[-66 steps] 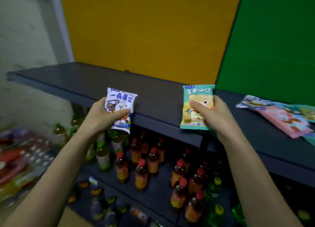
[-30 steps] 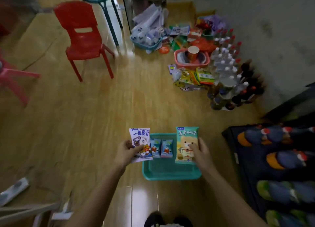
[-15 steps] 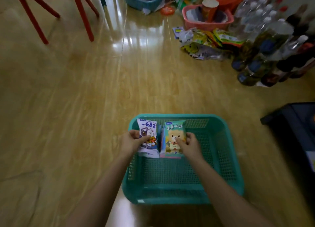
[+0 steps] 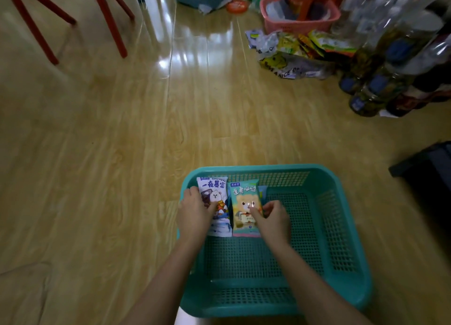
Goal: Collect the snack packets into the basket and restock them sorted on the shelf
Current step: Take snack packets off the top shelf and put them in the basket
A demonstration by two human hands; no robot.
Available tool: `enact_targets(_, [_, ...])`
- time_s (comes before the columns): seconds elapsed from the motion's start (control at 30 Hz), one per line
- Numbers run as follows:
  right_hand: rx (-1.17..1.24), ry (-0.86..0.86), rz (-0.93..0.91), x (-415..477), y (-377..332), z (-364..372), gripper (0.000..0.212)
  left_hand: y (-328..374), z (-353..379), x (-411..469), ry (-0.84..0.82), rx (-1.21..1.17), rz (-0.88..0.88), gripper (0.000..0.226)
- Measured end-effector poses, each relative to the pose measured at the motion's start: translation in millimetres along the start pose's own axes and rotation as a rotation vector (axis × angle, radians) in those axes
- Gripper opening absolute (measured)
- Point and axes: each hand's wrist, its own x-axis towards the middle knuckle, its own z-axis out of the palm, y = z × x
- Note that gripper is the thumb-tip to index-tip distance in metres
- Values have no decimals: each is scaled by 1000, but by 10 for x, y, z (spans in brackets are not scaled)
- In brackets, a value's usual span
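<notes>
Head view: I am looking down at a teal mesh basket (image 4: 351, 227) on the wooden floor (image 4: 122, 154), with both forearms reaching into its far left corner.
Left hand (image 4: 195, 212): curled round the white packet (image 4: 214, 188), thumb lying across the printed front and the fingers at its left edge.
Right hand (image 4: 273, 220): pinching the green packet (image 4: 244, 202), thumb on the bear picture and the other fingers curled at its right edge.
Packets: both stand tilted inside the basket, side by side and touching, white on the left, green on the right, their tops leaning toward the far wall.
Blue sliver: something blue shows just behind the green packet's far right corner; I cannot tell what it is.
Far left: red chair legs (image 4: 109, 20).
Far right: a pink basket (image 4: 300, 24) holding a cup, loose snack bags (image 4: 292, 51) near it, and a cluster of bottles (image 4: 390, 68).
Right edge: a dark shelf corner (image 4: 427, 163).
</notes>
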Motion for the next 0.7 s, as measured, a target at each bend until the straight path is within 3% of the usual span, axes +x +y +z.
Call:
enact_targets(0.13, [-81,-60,-60,-32,-126,-248,23,71,-161,-28,6,118,141,42])
enact_targets(0.27, [-154,-143,-185,-342,-607,-1166,29,477,-923,-253,-69,133,276,21])
enact_targets(0.43, [-176,-8,-281,-1239,-1714,-2986,31,1528,-2595,-743,-209,201,400,23])
enact_targets(0.7, [-259,268,-300,-3069,-3234,-5752,28,3492,-5425,-1757,-21,272,610,23])
